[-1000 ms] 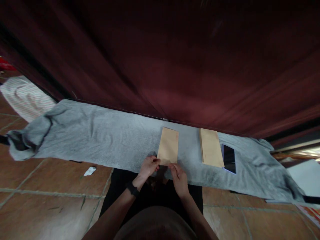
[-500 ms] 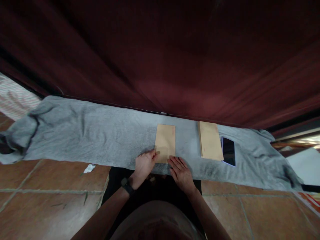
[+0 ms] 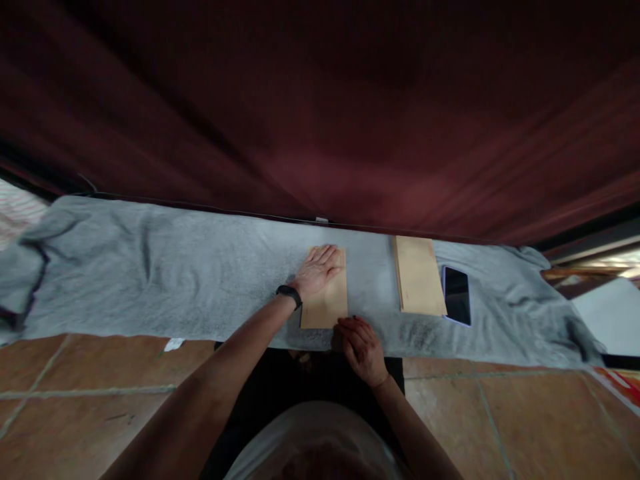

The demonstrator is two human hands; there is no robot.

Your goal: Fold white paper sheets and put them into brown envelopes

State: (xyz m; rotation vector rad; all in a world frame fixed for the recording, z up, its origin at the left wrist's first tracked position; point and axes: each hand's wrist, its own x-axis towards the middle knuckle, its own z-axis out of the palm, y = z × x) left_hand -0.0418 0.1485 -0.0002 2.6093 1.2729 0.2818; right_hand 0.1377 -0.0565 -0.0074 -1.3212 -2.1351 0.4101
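Note:
A tan paper envelope (image 3: 325, 311) lies flat on the grey cloth (image 3: 215, 267) in front of me. Across its far part rests my left hand (image 3: 318, 270), palm down with the fingers stretched out, covering much of the upper half. My right hand (image 3: 364, 350) is at the envelope's near right corner, its fingertips touching or almost touching the edge. Its fingers lie loosely side by side on the cloth, with nothing gripped. To the right sits a stack of similar tan envelopes (image 3: 420, 277).
A phone (image 3: 457, 295) with a purple edge lies right of the stack. A dark red curtain-like sheet (image 3: 320, 133) rises behind the cloth. A white scrap (image 3: 174, 344) is on the tiled floor (image 3: 90, 373). At far right stands a white flat object (image 3: 613, 317).
My left hand has moved from the envelope's near left corner up to its far part and flattened there. The right hand stays by the near right corner. The view has shifted slightly.

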